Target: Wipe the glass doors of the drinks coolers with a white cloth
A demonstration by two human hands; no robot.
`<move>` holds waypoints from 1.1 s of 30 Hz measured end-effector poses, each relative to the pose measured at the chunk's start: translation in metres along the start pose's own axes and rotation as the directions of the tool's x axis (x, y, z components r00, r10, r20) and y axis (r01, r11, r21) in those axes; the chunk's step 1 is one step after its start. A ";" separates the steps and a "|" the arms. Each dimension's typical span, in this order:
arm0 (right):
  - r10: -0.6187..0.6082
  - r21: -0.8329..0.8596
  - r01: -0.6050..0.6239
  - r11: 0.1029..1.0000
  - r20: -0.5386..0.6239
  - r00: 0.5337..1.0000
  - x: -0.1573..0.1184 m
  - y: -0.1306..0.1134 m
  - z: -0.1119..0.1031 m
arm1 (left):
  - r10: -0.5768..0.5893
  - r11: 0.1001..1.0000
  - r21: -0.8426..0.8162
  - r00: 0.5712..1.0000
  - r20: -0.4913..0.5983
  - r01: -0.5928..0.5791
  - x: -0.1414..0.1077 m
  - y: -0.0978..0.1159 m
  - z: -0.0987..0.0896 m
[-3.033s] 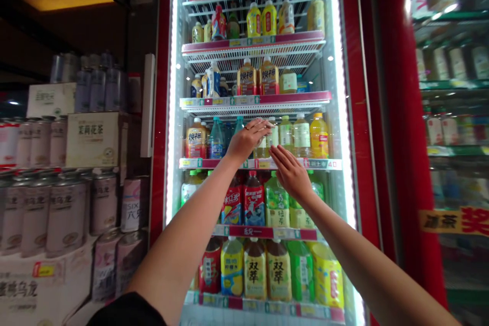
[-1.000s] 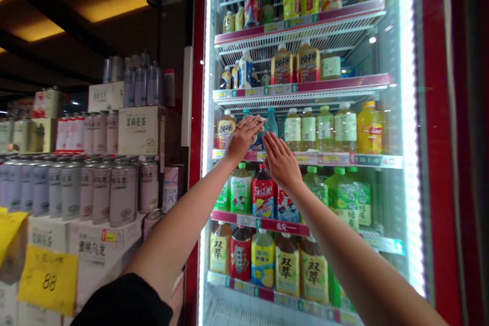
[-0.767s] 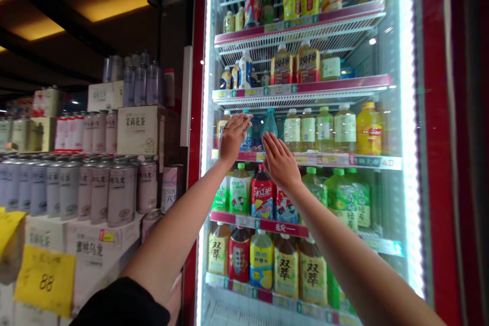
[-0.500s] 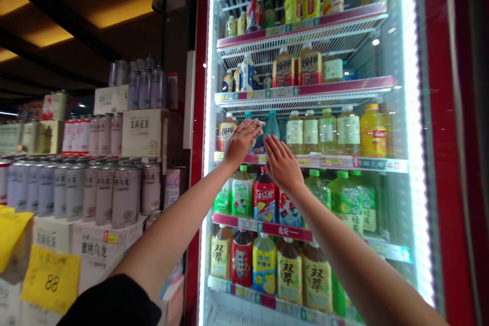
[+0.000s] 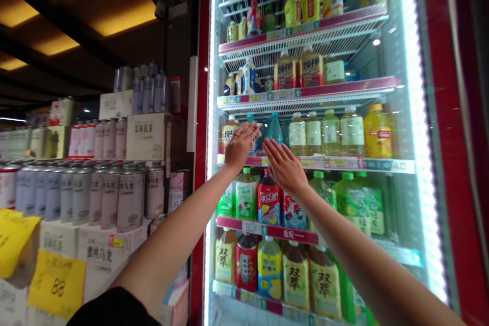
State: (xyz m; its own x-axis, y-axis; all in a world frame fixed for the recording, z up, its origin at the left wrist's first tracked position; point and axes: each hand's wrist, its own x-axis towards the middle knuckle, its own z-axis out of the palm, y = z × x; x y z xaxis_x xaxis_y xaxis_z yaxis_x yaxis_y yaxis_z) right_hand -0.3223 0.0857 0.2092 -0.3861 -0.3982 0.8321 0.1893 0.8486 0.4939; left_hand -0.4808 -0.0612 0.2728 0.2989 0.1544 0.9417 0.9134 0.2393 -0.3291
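Both my arms reach up toward a lit drinks cooler (image 5: 305,164) with a glass front. My left hand (image 5: 240,148) presses a thin pale cloth (image 5: 255,129) under its fingers, level with the middle shelf. Just right of it, my right hand (image 5: 284,165) has its fingers stretched out and rather flat, with nothing seen in it. A blue bottle (image 5: 274,130) stands on the shelf behind, between and above the hands. Below my right hand is a bottle with a red label (image 5: 268,201).
Several drink cans (image 5: 130,198) stand in rows on white boxes (image 5: 101,254) at the left. A yellow price sign (image 5: 56,282) hangs at the lower left. The red cooler frame (image 5: 198,188) rises beside my left arm.
The view has shifted slightly, so the cooler and cans appear a little further right and the ceiling lights lower. My hands keep nearly the same place against the cooler.
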 end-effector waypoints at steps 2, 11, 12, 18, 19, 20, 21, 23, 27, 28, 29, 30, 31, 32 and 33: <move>-0.024 0.013 0.024 1.000 0.004 1.000 0.001 0.001 0.000 | 0.039 0.999 -0.015 0.998 0.041 -0.038 0.012 -0.003 -0.001; -0.023 -0.010 0.023 1.000 -0.003 1.000 0.001 -0.001 0.000 | -0.114 0.993 0.018 0.985 -0.133 0.118 -0.004 -0.025 -0.011; -0.025 -0.009 0.025 1.000 -0.005 1.000 0.001 -0.001 0.000 | -0.112 0.993 0.025 0.985 -0.132 0.117 -0.008 -0.022 -0.010; -0.024 0.031 0.024 0.999 -0.007 1.000 0.000 0.001 0.001 | -0.037 0.999 -0.022 0.998 -0.051 0.036 0.018 -0.010 0.001; -0.022 0.028 0.023 0.999 -0.006 1.000 -0.001 0.001 0.001 | -0.035 0.999 -0.028 0.998 -0.045 0.034 0.027 -0.012 0.003; -0.022 0.025 0.022 0.999 -0.005 1.000 -0.001 0.001 0.001 | -0.041 0.999 -0.027 0.998 -0.050 0.040 0.035 -0.015 0.004; -0.022 0.021 0.022 1.000 -0.003 1.000 -0.001 0.001 0.001 | -0.054 0.998 -0.020 0.997 -0.062 0.053 0.041 -0.018 0.004; -0.022 0.010 0.022 1.000 -0.003 1.000 -0.001 0.001 0.001 | -0.094 0.995 0.003 0.991 -0.097 0.095 0.046 -0.024 0.002; -0.027 -0.013 0.027 1.000 -0.007 1.000 -0.001 0.000 0.002 | -0.186 0.980 0.041 0.974 -0.130 0.192 0.031 -0.019 -0.004; -0.029 -0.014 0.029 0.999 -0.009 1.000 -0.001 0.000 0.002 | -0.204 0.976 0.050 0.971 -0.126 0.211 0.025 -0.013 -0.005; -0.031 -0.013 0.031 0.999 -0.011 0.999 -0.001 0.000 0.003 | -0.215 0.973 0.059 0.970 -0.113 0.223 0.021 -0.006 -0.006; -0.034 -0.011 0.034 0.999 -0.015 0.999 -0.001 0.001 0.003 | -0.218 0.972 0.069 0.972 -0.090 0.225 0.019 0.001 -0.007; -0.036 -0.010 0.035 0.999 -0.019 0.999 -0.001 0.001 0.004 | -0.212 0.973 0.076 0.976 -0.056 0.216 0.019 0.007 -0.008; -0.037 -0.010 0.037 0.999 -0.023 0.999 -0.001 0.001 0.004 | -0.199 0.976 0.081 0.980 -0.015 0.200 0.022 0.012 -0.009; -0.038 -0.011 0.038 0.999 -0.027 0.999 -0.001 0.001 0.004 | -0.182 0.980 0.082 0.983 0.030 0.179 0.027 0.016 -0.010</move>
State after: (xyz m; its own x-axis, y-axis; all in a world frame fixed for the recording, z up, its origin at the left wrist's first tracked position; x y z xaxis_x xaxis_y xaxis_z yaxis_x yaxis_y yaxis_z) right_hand -0.3254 0.0883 0.2082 -0.3689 -0.4395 0.8190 0.1848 0.8289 0.5280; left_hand -0.4558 -0.0631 0.2935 0.1197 0.1369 0.9833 0.9262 0.3413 -0.1603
